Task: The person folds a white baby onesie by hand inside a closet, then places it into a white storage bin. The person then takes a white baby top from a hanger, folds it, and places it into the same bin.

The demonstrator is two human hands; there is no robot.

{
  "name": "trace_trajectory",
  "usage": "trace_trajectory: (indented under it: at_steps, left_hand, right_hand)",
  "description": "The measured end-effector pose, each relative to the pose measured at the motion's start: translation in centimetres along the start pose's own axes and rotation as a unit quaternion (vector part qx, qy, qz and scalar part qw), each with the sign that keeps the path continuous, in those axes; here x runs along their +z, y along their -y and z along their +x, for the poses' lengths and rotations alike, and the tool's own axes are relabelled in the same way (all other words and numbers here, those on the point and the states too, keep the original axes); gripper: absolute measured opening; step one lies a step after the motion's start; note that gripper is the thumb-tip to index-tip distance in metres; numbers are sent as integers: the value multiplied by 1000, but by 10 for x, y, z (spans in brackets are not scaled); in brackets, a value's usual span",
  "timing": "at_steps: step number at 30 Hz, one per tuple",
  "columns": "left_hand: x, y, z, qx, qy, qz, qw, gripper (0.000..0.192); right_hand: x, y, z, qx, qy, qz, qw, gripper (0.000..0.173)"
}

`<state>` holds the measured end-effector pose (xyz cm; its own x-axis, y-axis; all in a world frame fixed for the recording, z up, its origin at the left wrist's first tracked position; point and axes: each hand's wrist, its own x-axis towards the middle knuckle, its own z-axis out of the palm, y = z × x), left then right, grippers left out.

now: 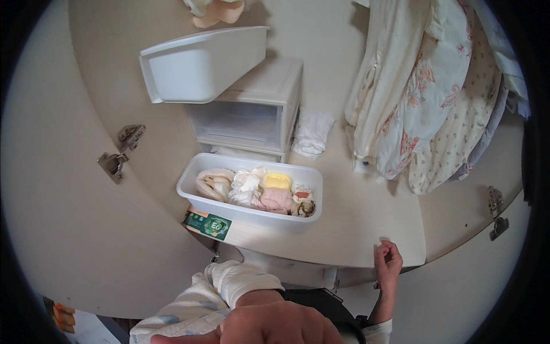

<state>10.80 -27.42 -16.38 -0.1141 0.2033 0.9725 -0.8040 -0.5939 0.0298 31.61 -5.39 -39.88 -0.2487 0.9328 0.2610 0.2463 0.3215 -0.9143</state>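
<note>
Large and close at the bottom edge is my left hand [279, 322], back of the hand towards me. Its fingers are partly cut off, so what it may hold is hidden. My right hand [388, 260] hovers at or rests on the shelf's front edge, loosely curled, with nothing seen in it. Before me, a white plastic bin [253, 213] sits on the shelf. Inside lie a cream knitted item [210, 182], a white item with a bow [248, 180], folded yellow cloth [277, 180], pink cloth [276, 199] and a small patterned bundle [303, 200].
Behind the bin stands a stacked drawer unit [292, 81] with a tilted white bin [184, 69] on top. Rolled white cloth [313, 133] lies beside it. Garments [412, 116] hang at right. Door hinges [116, 165] jut out at left. A green label [208, 223] is near the front edge.
</note>
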Motion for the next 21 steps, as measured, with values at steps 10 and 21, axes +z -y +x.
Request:
trace_trajectory:
  at_steps: [10,21]
  left_hand:
    - [46,29,1,-7,33,84,996,73]
    - [92,87,2,-27,36,117,992,73]
  right_hand:
    - [-20,-24,14,-52,63,-41,996,22]
    - [-30,-25,11,-130,98,-64,985,24]
